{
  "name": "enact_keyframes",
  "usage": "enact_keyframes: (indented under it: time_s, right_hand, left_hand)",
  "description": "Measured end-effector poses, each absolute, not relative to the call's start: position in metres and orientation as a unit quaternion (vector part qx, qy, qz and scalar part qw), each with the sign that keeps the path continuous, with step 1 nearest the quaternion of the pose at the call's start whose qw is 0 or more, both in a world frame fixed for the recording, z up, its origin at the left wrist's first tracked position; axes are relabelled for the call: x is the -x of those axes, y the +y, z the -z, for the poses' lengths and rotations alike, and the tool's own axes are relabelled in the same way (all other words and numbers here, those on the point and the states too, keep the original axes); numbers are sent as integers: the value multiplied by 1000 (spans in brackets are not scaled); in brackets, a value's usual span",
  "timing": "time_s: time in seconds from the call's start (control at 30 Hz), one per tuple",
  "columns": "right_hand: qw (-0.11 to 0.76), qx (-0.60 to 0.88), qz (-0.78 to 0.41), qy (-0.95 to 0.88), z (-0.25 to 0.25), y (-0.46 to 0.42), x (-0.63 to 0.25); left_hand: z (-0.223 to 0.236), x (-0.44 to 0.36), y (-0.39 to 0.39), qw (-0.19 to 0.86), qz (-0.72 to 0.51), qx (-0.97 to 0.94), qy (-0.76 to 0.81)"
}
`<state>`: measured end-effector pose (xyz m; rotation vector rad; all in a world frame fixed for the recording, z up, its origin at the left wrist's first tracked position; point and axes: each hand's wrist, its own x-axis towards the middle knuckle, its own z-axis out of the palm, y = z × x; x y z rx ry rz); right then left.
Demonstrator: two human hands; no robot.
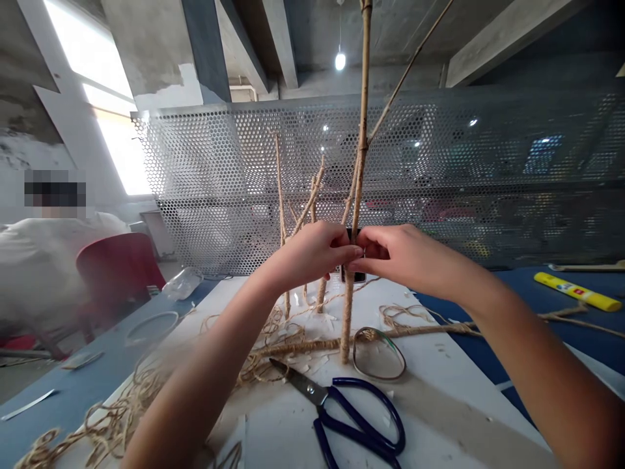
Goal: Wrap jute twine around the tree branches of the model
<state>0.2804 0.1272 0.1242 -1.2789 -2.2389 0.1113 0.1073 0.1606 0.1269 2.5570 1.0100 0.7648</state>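
A tall forked branch (361, 169) stands upright in front of me, its lower part wrapped in twine (346, 319). My left hand (319, 251) closes on the branch from the left, thumb across its front. From the right, my right hand (395, 251) pinches the branch at the top of the wrapping; its curled fingers are partly hidden. A dark object (360, 277) shows behind the hands. Below lie scissors (317, 394) with dark blue handles, blades nearly together. A twine-wrapped stick (312, 346) lies across the white board (439, 410).
Loose twine (117, 407) is heaped at the left. Several thinner wrapped twigs (279, 195) stand behind. A thin loop (378, 355) lies by the branch's foot. At right is a yellow tube (576, 291); at left, a clear plastic cup (183, 284). A person (53, 273) sits beyond a red chair (120, 267).
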Motion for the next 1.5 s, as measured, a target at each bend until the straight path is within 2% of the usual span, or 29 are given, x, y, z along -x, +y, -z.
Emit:
enact_keyframes:
  time_s: [0.37,0.5,0.67,0.9,1.13,1.37,1.5]
  right_hand:
    - [271,476,-40,-836,-124,127,-282]
    - [259,473,-50,-841,-123,128,-285]
    - [256,470,-47,-843,-126,127,-284]
    - [245,490,-27,-836,-125,128,-285]
    - [246,481,14,-841,-124,124,-284]
    - [229,486,-122,-835,-125,131,-293]
    - [264,451,-181,-833,-124,134,-297]
  left_hand:
    - [-134,-102,164,261,-227,-892,290]
    - [-138,-100,161,247,-222,-888,318]
    - [-137,-100,158,177,-219,-908,312]
    - [-132,-104,163,230,-233,-905,273]
    - [-133,-102,159,195,-222,-906,303]
    - [-133,-105,151,198,-210,-909,302]
    - [-132,-105,149,192,-208,-908,308]
